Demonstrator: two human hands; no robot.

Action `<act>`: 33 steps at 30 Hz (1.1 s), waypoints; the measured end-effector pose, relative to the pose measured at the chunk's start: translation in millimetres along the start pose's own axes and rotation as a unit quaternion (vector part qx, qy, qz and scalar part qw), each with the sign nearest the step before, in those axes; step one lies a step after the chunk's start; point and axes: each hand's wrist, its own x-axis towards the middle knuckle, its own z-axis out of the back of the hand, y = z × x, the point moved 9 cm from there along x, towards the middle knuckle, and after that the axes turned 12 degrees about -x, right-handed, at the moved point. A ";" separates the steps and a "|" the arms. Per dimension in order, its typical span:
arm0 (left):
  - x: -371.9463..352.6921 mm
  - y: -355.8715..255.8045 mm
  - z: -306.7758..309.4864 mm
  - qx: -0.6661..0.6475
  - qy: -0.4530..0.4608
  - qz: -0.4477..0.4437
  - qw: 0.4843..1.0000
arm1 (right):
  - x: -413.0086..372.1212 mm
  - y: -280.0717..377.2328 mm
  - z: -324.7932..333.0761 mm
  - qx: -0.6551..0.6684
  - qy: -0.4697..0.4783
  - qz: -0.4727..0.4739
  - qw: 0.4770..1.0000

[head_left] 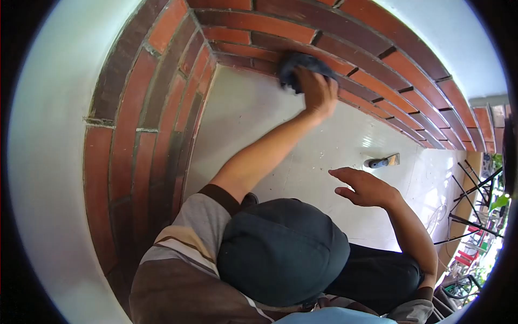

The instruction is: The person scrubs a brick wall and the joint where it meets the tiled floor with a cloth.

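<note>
Well, in the head view the dark cloth (288, 67) sits under the left hand (319, 96), against the lower courses of the right-hand brick wall (388, 81), close to the corner and just above the pale floor (270, 129). The left fingers curl over the cloth; blur hides whether they also pinch a fold. The right hand (369, 189) holds nothing, its fingers straight and close together, thumb apart, near a scraper (384, 161); I cannot tell whether it touches the floor.

A rough mortar joint or brick edge could snag the cloth, and if it bunched or slipped, the knuckles might graze the brick. The scraper lies loose, so a careless sweep of the right hand could knock it or meet its blade.

Counted: one cloth, one scraper, one cap (283, 251), two hands, two brick walls meeting at the corner.
</note>
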 end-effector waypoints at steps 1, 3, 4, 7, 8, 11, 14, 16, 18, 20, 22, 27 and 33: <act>-14.9 -7.1 -5.2 -0.204 -0.086 -0.112 0.969 | 3.2 -1.8 -1.2 -0.001 0.008 -0.003 1.000; -10.6 5.8 -6.8 -0.244 -0.079 -0.096 0.962 | 7.2 -7.1 0.4 -0.030 -0.028 0.011 0.999; -6.3 11.8 -7.6 -0.265 -0.075 -0.089 0.957 | 7.3 -9.3 3.3 -0.044 -0.048 0.016 0.998; 25.7 63.4 61.8 -0.348 -0.225 0.003 0.910 | -1.7 -20.5 5.7 -0.012 -0.064 -0.005 0.998; 40.2 88.3 91.1 -0.354 -0.294 0.000 0.888 | -6.5 -28.0 0.5 -0.008 -0.070 -0.007 0.997; 54.9 129.4 146.3 -0.421 -0.385 0.076 0.818 | -16.2 -34.6 -10.0 -0.015 -0.046 -0.033 0.998; 53.1 120.6 110.4 -0.432 -0.385 0.065 0.813 | -12.4 -32.2 -16.5 -0.012 -0.011 -0.030 0.999; 35.2 82.0 61.0 -0.452 -0.343 0.093 0.818 | -6.3 -25.6 -14.0 -0.015 -0.020 -0.023 0.999; 1.9 24.6 7.2 -0.456 -0.187 0.161 0.855 | -0.3 -16.9 -4.5 -0.010 -0.037 -0.002 0.999; -13.3 -6.6 -56.0 -0.483 -0.115 0.101 0.862 | 2.7 -14.0 -1.7 -0.013 -0.041 -0.002 0.999; -18.5 -16.6 -68.5 -0.519 -0.072 0.141 0.840 | -1.0 -15.4 0.5 -0.015 -0.047 -0.007 0.999; -0.9 31.2 -18.6 -0.550 -0.148 0.207 0.796 | -15.7 -32.5 -2.7 -0.024 -0.065 -0.021 0.997; 49.8 167.6 95.1 -0.618 -0.385 0.192 0.658 | -30.3 -37.1 -9.7 -0.004 -0.062 -0.043 0.997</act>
